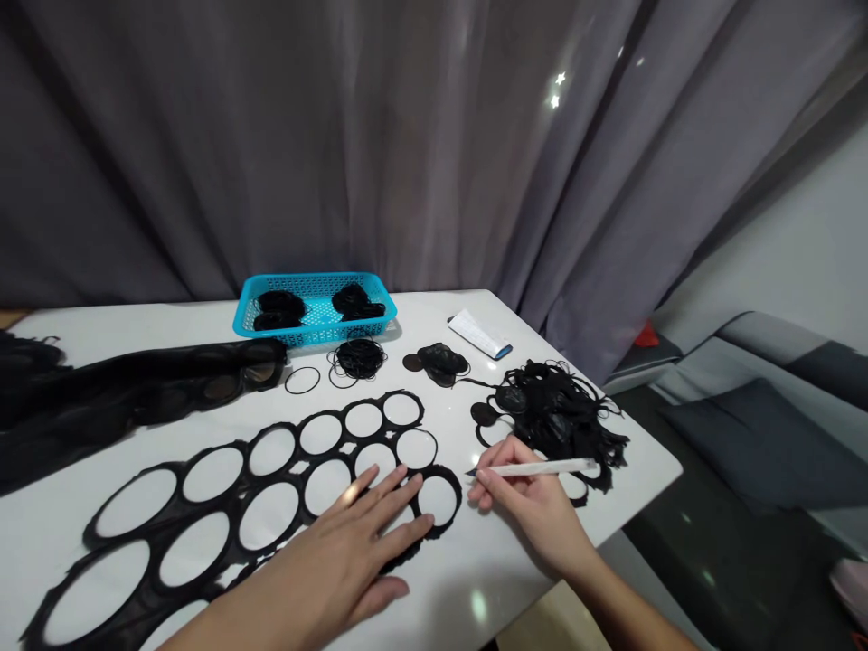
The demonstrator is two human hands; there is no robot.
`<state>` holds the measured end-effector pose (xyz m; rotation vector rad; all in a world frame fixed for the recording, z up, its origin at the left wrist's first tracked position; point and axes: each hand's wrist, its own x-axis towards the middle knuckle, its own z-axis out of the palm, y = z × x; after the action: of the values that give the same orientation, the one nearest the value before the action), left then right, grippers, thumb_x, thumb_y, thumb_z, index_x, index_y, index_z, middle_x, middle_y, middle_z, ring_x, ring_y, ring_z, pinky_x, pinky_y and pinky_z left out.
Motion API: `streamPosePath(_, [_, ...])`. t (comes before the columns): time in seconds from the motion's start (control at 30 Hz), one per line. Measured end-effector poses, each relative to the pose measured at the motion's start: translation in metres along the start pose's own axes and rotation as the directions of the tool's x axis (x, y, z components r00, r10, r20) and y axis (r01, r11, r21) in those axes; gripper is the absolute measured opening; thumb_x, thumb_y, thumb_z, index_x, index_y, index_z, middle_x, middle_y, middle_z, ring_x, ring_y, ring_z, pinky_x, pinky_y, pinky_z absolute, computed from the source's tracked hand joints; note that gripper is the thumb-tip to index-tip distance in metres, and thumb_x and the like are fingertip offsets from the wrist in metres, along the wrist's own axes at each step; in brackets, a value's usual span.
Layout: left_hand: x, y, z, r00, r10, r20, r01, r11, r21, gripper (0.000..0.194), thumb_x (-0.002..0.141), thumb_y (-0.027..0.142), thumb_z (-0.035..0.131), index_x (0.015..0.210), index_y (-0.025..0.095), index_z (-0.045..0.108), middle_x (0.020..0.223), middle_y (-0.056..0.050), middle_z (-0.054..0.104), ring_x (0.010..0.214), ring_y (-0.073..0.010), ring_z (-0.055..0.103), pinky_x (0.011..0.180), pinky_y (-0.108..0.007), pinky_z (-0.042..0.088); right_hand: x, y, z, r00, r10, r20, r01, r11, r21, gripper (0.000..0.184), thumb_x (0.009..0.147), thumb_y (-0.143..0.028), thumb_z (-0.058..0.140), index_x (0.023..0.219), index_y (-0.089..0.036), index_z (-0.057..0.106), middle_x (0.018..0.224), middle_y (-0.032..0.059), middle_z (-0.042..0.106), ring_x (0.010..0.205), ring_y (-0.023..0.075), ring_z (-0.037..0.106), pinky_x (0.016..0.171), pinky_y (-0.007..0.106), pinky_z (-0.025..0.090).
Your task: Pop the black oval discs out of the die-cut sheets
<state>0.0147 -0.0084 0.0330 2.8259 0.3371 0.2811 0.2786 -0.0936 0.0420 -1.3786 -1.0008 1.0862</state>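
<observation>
My left hand (359, 542) lies flat, fingers spread, on a black rubbery or fabric-like sheet (308, 475) with rows of large round holes. The white tabletop shows through the holes. In my right hand (525, 493) is a slim white pen-shaped tool with a dark pointed tip (542, 467), pinched between thumb and fingers. Its tip points left, just beyond the sheet's right end hole and apart from it. Right behind this hand is a heap of black scraps and strips (560, 416), with dark round discs at its edge.
A blue plastic basket (318, 334) with black ring bundles stands at the back. In front of it are a pile of thin black rings (360, 358) and one loose ring (302, 392). Further black sheet (155, 380) lies left. A phone-like item (479, 334) rests near the back right edge.
</observation>
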Motion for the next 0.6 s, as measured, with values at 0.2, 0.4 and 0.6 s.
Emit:
streamPosePath(0.2, [0.004, 0.003, -0.027, 0.998, -0.025, 0.064, 0.029, 0.997, -0.068, 0.047, 0.098, 0.030, 0.060, 0.144, 0.030, 0.050, 0.155, -0.006, 0.046, 0.145, -0.0286, 0.038, 0.118, -0.052, 0.032, -0.002, -0.005, 0.011, 0.990, 0.023, 0.138, -0.023, 1.000, -0.005, 0.029, 0.086, -0.042, 0.073, 0.079, -0.018, 0.058, 0.095, 0.0041, 0.064, 0.082, 0.0176, 0.070, 0.076, 0.031, 0.055])
streamPosePath(0.4, [-0.021, 0.011, -0.045, 0.991, -0.132, 0.031, 0.134, 0.990, -0.051, 0.038, 0.093, 0.021, 0.061, 0.130, 0.031, 0.060, 0.151, -0.003, 0.050, 0.133, -0.0257, 0.055, 0.110, -0.041, 0.046, -0.001, -0.010, 0.029, 0.965, 0.009, 0.263, 0.039, 0.983, -0.179, 0.018, 0.087, -0.032, 0.071, 0.079, -0.018, 0.064, 0.097, 0.0061, 0.067, 0.081, 0.0181, 0.067, 0.072, 0.030, 0.051])
streamPosePath(0.6, [-0.057, 0.023, -0.010, 0.996, -0.088, -0.027, 0.091, 0.986, 0.142, 0.055, 0.091, 0.031, 0.067, 0.144, 0.029, 0.051, 0.155, -0.006, 0.045, 0.137, -0.0273, 0.050, 0.113, -0.041, 0.042, 0.000, -0.010, 0.051, 0.926, -0.076, 0.370, 0.181, 0.950, -0.256, 0.018, 0.083, -0.023, 0.075, 0.070, -0.018, 0.065, 0.090, 0.0034, 0.068, 0.086, 0.0172, 0.065, 0.076, 0.028, 0.047])
